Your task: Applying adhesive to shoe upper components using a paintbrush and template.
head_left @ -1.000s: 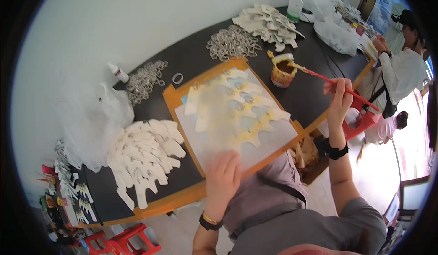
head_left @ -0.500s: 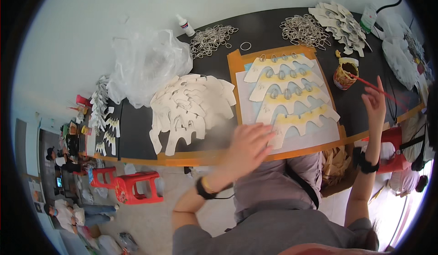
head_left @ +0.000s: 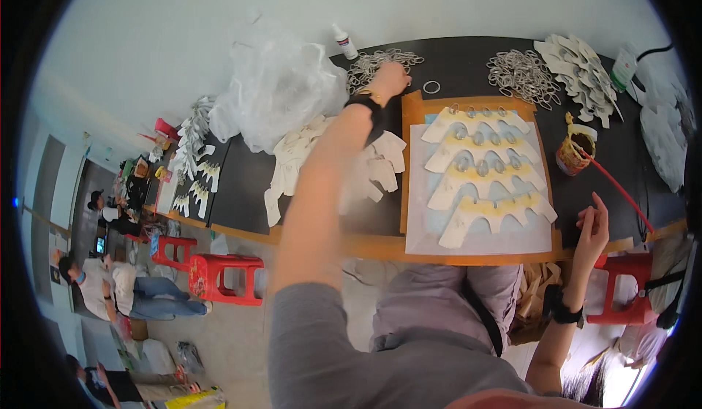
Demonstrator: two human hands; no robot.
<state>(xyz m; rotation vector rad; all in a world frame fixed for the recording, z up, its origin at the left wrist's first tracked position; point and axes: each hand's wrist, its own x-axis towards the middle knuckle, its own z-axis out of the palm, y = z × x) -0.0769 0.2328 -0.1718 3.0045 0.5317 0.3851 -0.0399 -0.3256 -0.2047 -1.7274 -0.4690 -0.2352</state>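
Observation:
My left hand [head_left: 390, 81] reaches across to the far pile of oval metal rings [head_left: 378, 64], its fingers curled down at the pile's right edge; their tips are hidden. My right hand [head_left: 593, 232] hovers near the table's front edge, open, with loosely bent fingers and nothing visible in it. Between my hands, four-row layout aside, several cream scalloped pieces [head_left: 457, 226] with yellowish smears lie on a white sheet [head_left: 537, 242]. Rings stand along the upper rows; the nearest piece shows none. A red-handled stick [head_left: 621, 191] leans out of a small patterned jar [head_left: 575, 153].
Cream pieces [head_left: 292, 153] are heaped left, partly behind my forearm, beside a clear plastic bag [head_left: 274, 95]. A single round ring [head_left: 431, 86], another ring pile [head_left: 521, 76] and more stacked pieces [head_left: 581, 73] lie at the back. A red stool [head_left: 223, 277] and people are at the left.
My left hand has moved from beside the nearest scalloped piece up to the far ring pile. My right hand has lowered away from the red stick, which was blurred earlier. The view has shifted.

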